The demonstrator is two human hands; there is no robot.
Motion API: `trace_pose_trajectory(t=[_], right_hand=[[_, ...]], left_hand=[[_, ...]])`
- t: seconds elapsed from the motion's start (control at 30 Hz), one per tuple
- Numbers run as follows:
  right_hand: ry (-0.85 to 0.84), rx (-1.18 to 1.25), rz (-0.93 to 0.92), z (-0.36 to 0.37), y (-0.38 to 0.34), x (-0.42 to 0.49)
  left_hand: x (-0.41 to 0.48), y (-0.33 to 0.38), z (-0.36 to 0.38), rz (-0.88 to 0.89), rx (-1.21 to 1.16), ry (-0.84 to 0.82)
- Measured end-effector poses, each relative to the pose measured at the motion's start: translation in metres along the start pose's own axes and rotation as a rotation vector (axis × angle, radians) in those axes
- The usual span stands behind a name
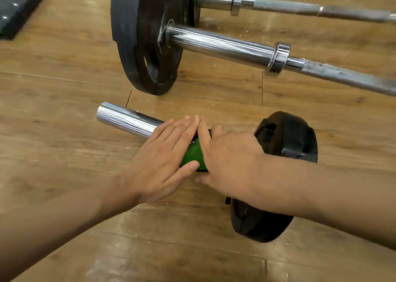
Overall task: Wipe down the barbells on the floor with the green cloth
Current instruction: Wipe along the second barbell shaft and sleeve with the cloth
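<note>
The nearest barbell lies on the wooden floor, its chrome sleeve end [126,118] pointing left and a small black plate [285,136] on its right. The green cloth [194,152] is wrapped over the sleeve between my hands. My left hand [162,159] lies flat on the cloth and sleeve with straight fingers. My right hand [231,159] curls round the cloth-covered sleeve, thumb underneath. A second barbell [222,46] with large black plates [137,37] lies beyond, and a third barbell [278,5] is behind it.
A dark rubber mat [19,5] lies at the top left corner. Bare wooden floor [53,110] stretches to the left and in front of the nearest barbell.
</note>
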State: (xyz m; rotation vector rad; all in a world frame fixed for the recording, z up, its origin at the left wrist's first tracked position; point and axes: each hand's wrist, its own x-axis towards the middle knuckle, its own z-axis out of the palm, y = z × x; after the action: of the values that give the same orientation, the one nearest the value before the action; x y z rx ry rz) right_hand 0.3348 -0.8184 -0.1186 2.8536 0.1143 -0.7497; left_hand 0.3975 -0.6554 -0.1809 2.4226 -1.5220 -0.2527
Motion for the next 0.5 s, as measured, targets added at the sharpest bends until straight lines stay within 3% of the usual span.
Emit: trace_pose_trajectory(t=[0.13,0.27,0.5], right_hand=[[0.075,-0.098,0.040,-0.006,0.020,-0.045],[0.274,0.039,0.075,0.012,0.049,-0.076],[0.371,0.138,0.087,0.023,0.043,-0.073]], left_hand=[[0.014,0.006,0.014,0.029,0.054,0.024],[0.025,0.016,0.017,0.073,0.133,0.091],[0.038,0.052,0.033,-0.065,0.060,0.162]])
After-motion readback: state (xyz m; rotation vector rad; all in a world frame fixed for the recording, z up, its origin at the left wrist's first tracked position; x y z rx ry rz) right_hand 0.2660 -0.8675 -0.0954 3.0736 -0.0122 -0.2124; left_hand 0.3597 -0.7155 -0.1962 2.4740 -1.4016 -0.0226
